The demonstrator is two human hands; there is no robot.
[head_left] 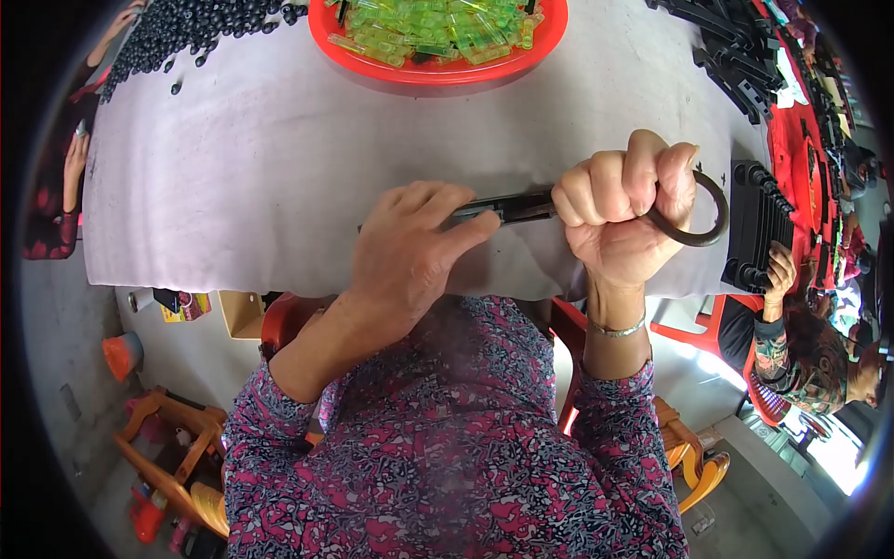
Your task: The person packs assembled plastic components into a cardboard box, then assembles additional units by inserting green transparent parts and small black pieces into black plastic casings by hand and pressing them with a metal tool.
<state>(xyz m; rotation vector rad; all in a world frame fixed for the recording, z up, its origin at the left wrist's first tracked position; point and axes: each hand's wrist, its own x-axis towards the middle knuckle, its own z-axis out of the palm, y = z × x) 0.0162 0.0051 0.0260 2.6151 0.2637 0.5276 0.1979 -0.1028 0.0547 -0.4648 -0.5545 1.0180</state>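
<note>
My left hand [407, 244] is closed over one end of a long black piece [507, 207], its thumb and fingers pressed against it just above the cloth. The other end of the black piece runs into my right hand [626, 205], which is clenched in a fist, palm side up. A dark, thick ring [717, 212] sticks out to the right of that fist. My fingers hide whether ring and black piece are joined.
A red basin [442, 78] of green see-through pieces stands on the cloth-covered table [233, 186]. Black round parts [200, 33] lie far left. Long black parts [736, 70] lie far right, with ribbed black parts [759, 224] nearer. Another person's hand [780, 268] touches those.
</note>
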